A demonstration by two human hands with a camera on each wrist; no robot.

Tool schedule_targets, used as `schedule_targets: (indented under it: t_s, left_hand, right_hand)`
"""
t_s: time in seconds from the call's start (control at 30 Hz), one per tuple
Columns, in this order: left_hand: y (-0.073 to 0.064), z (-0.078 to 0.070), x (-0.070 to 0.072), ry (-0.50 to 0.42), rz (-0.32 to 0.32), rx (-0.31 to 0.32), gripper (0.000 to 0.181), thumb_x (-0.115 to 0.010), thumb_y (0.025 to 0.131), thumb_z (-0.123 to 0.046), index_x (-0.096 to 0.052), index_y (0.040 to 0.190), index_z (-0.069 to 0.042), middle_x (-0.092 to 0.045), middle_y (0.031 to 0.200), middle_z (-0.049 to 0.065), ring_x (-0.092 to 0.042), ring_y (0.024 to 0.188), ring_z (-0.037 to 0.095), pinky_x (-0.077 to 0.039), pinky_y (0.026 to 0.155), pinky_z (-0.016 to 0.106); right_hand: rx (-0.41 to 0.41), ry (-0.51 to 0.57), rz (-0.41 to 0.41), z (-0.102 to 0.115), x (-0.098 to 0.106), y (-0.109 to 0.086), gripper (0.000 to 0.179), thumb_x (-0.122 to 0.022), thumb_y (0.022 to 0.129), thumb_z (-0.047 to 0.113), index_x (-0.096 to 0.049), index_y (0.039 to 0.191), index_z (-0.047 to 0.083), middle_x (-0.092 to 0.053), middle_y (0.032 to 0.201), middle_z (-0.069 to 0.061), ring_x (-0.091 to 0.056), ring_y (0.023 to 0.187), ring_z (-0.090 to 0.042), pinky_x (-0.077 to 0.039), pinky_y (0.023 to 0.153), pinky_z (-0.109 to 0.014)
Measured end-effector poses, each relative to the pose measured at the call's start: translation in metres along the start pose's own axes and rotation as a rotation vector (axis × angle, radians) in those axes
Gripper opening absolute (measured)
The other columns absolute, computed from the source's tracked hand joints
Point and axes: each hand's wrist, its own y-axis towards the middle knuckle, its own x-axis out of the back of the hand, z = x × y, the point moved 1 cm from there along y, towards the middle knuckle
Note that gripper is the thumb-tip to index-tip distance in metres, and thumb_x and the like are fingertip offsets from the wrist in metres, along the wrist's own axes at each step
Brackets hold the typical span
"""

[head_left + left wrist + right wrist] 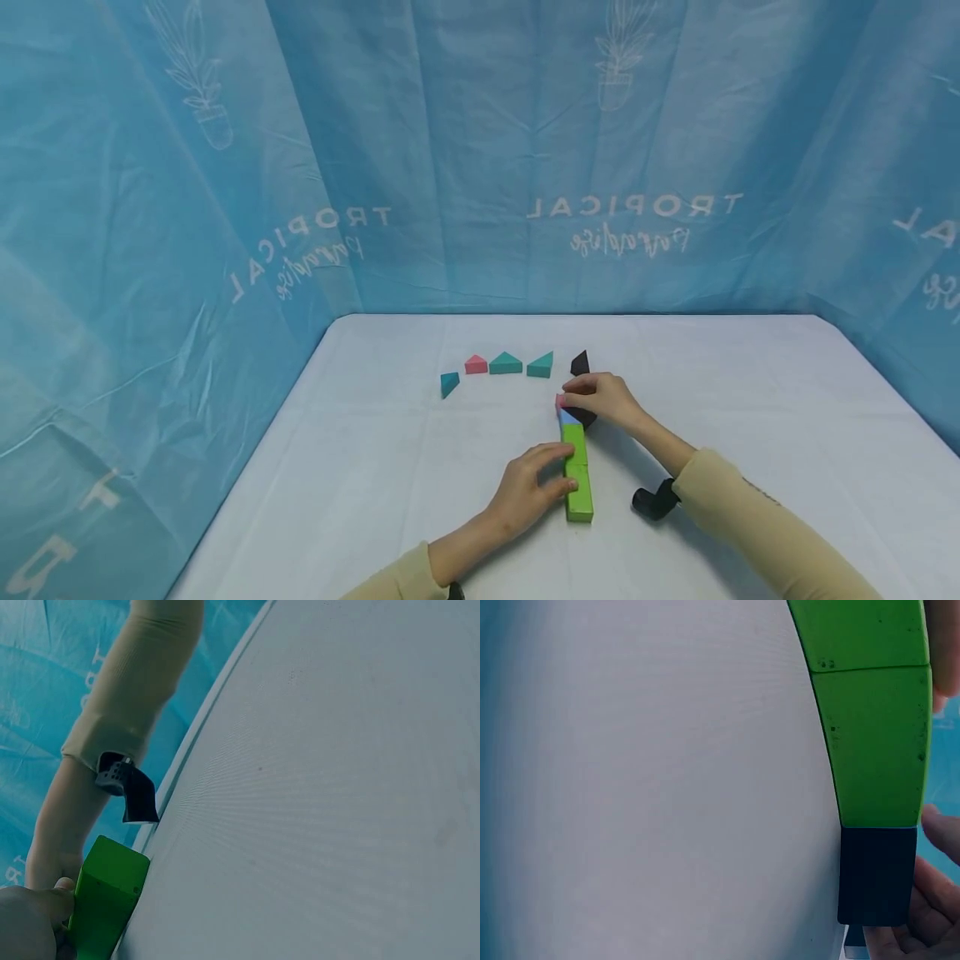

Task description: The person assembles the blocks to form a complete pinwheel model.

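Two green blocks (pixel 577 471) lie end to end in a line on the white table. My left hand (pixel 528 487) touches their left side with its fingers and thumb, the fingers apart. At the far end of the line sits a blue triangular block (pixel 570 417), with a dark block (pixel 581 415) against its right side. My right hand (pixel 606 398) reaches over the dark block, and its thumb and fingers pinch a small pink block (pixel 559 402) at the line's tip. In the right wrist view the dark block (pixel 877 876) abuts the green one; the pink block is hidden there.
Farther back on the white table (pixel 360 433) lie a teal block (pixel 449 384), a pink triangle (pixel 476 364), two green-teal triangles (pixel 506 363) and a dark triangle (pixel 580 363). Blue printed curtains (pixel 480 167) hang around the table.
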Motion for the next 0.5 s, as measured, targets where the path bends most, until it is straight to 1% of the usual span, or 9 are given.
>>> schedule_targets:
  t_s: [0.07, 0.2, 0.33, 0.5]
  left_hand:
    - [-0.0002, -0.0005, -0.0001, -0.002, 0.002, 0.000, 0.043, -0.071, 0.085, -0.018, -0.059, 0.124, -0.004, -0.060, 0.124, 0.003, -0.052, 0.119, 0.013, -0.041, 0.100, 0.030]
    - [0.0003, -0.0006, -0.0003, 0.010, 0.003, -0.007, 0.043, -0.071, 0.085, -0.018, -0.059, 0.124, -0.003, -0.060, 0.124, 0.004, -0.052, 0.119, 0.013, -0.042, 0.099, 0.029]
    - [0.0004, -0.0001, -0.0002, 0.013, 0.004, -0.006, 0.044, -0.071, 0.085, -0.019, -0.059, 0.124, -0.004, -0.059, 0.125, 0.003, -0.051, 0.119, 0.013, -0.041, 0.100, 0.029]
    - [0.0000, -0.0005, -0.0004, 0.012, -0.002, -0.013, 0.044, -0.071, 0.085, -0.020, -0.059, 0.124, -0.004, -0.060, 0.124, 0.004, -0.052, 0.119, 0.013, -0.041, 0.100, 0.029]
  right_hand:
    - [0.021, -0.012, 0.010, -0.0005, -0.0013, 0.0003, 0.027, -0.072, 0.085, 0.024, -0.072, 0.103, 0.004, -0.070, 0.094, -0.004, -0.063, 0.088, -0.019, -0.054, 0.076, -0.034]
    - [0.030, -0.016, 0.026, 0.0011, -0.0022, 0.0004, 0.021, -0.071, 0.086, 0.021, -0.073, 0.100, 0.006, -0.070, 0.092, -0.003, -0.062, 0.086, -0.019, -0.053, 0.074, -0.034]
    - [0.026, -0.013, 0.024, 0.0021, -0.0020, 0.0017, 0.019, -0.070, 0.087, 0.020, -0.073, 0.100, 0.006, -0.070, 0.092, -0.003, -0.062, 0.088, -0.019, -0.053, 0.076, -0.035]
    - [-0.003, -0.019, 0.011, -0.0006, 0.0003, 0.0080, 0.021, -0.067, 0.089, 0.018, -0.072, 0.104, 0.005, -0.069, 0.095, -0.006, -0.060, 0.086, -0.018, -0.053, 0.072, -0.031]
